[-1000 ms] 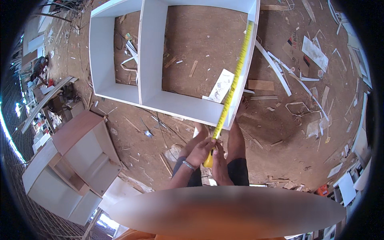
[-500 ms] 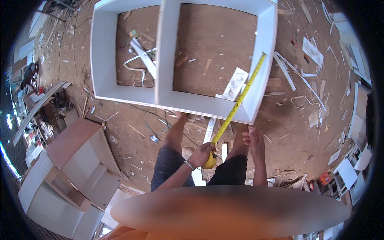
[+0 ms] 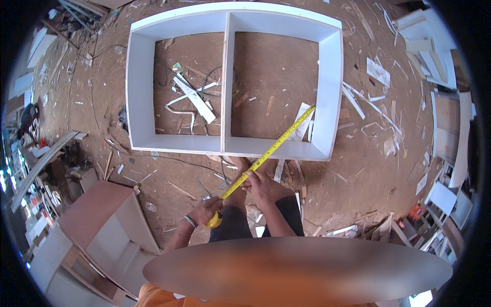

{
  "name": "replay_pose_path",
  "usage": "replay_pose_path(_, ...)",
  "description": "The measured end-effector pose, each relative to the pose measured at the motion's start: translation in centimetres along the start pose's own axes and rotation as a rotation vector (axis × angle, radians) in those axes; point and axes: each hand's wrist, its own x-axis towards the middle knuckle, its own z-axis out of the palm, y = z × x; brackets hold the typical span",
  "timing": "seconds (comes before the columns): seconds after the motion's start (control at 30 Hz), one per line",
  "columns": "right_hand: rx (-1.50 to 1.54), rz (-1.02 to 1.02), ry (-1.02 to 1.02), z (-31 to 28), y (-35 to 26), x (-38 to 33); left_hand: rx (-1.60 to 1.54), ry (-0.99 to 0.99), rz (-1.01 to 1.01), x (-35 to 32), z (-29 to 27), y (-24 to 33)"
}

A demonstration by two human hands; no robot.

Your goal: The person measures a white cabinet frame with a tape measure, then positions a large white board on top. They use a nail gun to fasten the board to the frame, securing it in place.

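Note:
A yellow tape measure (image 3: 215,220) is in my left hand (image 3: 204,209), whose fingers wrap round its case. From there the pulled-out yellow blade slants up and to the right. It passes over the near edge of a white open cabinet frame (image 3: 184,144), and its tip lies near the inside of the right wall. My right hand (image 3: 262,188) pinches the blade partway along, just short of the frame. An upright divider (image 3: 227,82) splits the frame into two bays. Part of my fingertips is hidden behind the hands.
White offcut strips (image 3: 194,97) lie on the dirt floor inside the left bay. Another brown and white cabinet (image 3: 97,204) stands at lower left. Scrap strips (image 3: 355,102) litter the ground at right, with boards (image 3: 445,133) farther right. A person (image 3: 28,120) is at far left.
My left hand has moved left and down with the tape case. My right hand has come across from the right onto the blade. The blade's tip has shifted, and the view has turned.

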Motion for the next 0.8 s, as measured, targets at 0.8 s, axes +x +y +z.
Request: replay_pose_path(0.8, 0.551, -0.731, 0.474, -13.6, -34.7, -5.3, 0.008, -0.225, -0.238, -4.0, -28.0, 30.4)
